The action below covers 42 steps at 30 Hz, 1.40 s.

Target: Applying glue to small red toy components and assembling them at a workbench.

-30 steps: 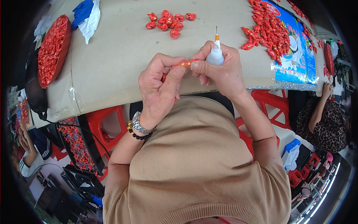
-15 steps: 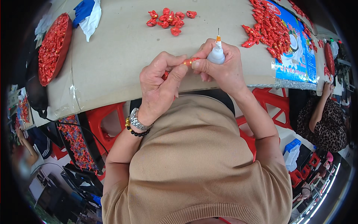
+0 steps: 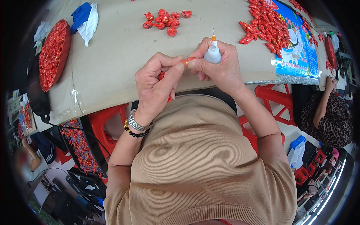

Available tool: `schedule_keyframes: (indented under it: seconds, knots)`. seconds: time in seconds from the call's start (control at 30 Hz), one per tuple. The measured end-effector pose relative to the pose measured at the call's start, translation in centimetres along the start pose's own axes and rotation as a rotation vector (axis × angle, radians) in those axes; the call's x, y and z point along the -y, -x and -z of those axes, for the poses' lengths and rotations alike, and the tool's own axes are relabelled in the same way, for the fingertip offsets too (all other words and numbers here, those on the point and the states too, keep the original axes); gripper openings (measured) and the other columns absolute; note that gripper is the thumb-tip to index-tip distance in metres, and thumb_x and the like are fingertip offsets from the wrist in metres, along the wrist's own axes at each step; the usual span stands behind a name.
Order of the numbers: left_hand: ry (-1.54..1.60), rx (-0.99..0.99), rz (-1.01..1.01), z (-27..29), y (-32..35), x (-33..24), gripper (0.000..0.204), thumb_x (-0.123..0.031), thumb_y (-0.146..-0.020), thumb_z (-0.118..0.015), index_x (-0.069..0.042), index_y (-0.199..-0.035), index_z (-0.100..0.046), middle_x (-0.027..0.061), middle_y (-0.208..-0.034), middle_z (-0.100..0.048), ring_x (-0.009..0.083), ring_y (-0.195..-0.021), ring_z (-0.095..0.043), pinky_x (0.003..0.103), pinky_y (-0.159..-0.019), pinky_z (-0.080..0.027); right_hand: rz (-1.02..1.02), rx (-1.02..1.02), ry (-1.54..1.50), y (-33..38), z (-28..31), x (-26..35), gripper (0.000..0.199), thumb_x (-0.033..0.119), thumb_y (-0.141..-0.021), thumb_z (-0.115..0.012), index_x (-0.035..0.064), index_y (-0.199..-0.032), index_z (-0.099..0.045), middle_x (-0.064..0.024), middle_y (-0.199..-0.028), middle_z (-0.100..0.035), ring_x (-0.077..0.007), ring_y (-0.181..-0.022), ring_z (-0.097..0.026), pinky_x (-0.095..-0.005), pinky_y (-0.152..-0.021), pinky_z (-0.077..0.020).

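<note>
Between my two hands, just above the table's near edge, is a small glossy red figurine piece [image 3: 187, 61] with gold spots. My left hand [image 3: 157, 80] pinches it between thumb and fingertips, and more red pieces [image 3: 161, 76] show tucked in that palm. From the other side my right hand [image 3: 219, 67] has thumb and finger closed on the same piece. Also in the right hand, a small whitish squeeze bottle [image 3: 213, 54] stands needle-up, with an orange collar and thin metal tip. Fingers hide most of the pinched piece's shape.
A loose group of red figurine pieces [image 3: 162, 20] lies ahead on the table [image 3: 116, 48]. At right a larger heap [image 3: 268, 28] partly covers a blue printed sheet [image 3: 300, 65]. Left stands a full red tray [image 3: 64, 62] near a blue-and-white cloth [image 3: 87, 22]. Another person [image 3: 326, 116] sits far right.
The whole view has shifted slightly, so the hands and pieces appear a little further left. Both hands keep the same grip on the piece, and the bottle stays in the right hand.
</note>
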<state>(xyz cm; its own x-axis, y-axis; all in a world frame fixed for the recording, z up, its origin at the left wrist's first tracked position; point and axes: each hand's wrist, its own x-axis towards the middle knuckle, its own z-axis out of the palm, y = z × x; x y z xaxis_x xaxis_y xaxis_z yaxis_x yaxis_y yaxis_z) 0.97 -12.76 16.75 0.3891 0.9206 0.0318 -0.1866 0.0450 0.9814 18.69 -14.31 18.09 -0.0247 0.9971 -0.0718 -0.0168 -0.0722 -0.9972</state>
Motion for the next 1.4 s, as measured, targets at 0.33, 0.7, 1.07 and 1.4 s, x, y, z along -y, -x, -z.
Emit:
schedule_keyframes:
  seconds: [0.33, 0.7, 1.07, 1.4]
  knots:
    - [0.014, 0.005, 0.048, -0.03, -0.03, -0.35, 0.009, -0.002, -0.092, -0.056, 0.002, -0.097, -0.061, -0.0026, -0.062, -0.054, 0.0, -0.045, -0.043, 0.017, -0.039, -0.033, 0.017, 0.007, -0.011, 0.03, 0.04, -0.05, 0.014, 0.006, -0.081, -0.072, 0.0046, -0.076, -0.06, -0.0012, -0.066, -0.062, -0.0046, -0.05, -0.054, -0.0183, -0.042, -0.0428]
    - [0.006, 0.0, 0.072, -0.08, -0.12, -0.46, 0.006, -0.002, -0.091, -0.057, 0.001, -0.095, -0.06, -0.0029, -0.061, -0.054, 0.0003, -0.045, -0.043, 0.017, -0.038, -0.032, 0.052, 0.003, 0.043, 0.03, 0.08, -0.32, 0.013, 0.005, -0.079, -0.073, 0.0037, -0.076, -0.06, -0.001, -0.068, -0.062, -0.0048, -0.051, -0.054, -0.0193, -0.044, -0.0433]
    - [-0.015, 0.013, 0.052, 0.09, -0.15, -0.39, 0.005, -0.001, -0.09, -0.058, 0.001, -0.093, -0.061, -0.0028, -0.061, -0.053, 0.0003, -0.044, -0.043, 0.018, -0.039, -0.031, 0.105, -0.005, 0.071, 0.06, -0.15, -0.66, 0.014, 0.004, -0.079, -0.073, 0.0014, -0.075, -0.06, -0.0018, -0.064, -0.06, -0.0055, -0.051, -0.054, -0.021, -0.045, -0.0424]
    - [0.021, -0.009, 0.057, -0.14, -0.29, -0.48, 0.006, -0.003, -0.091, -0.057, 0.001, -0.094, -0.06, -0.0022, -0.061, -0.054, 0.0003, -0.045, -0.043, 0.017, -0.038, -0.031, -0.001, -0.002, 0.028, -0.11, -0.03, 0.08, 0.014, 0.007, -0.08, -0.074, 0.0041, -0.077, -0.061, -0.0007, -0.069, -0.063, -0.0045, -0.053, -0.055, -0.0184, -0.045, -0.0437]
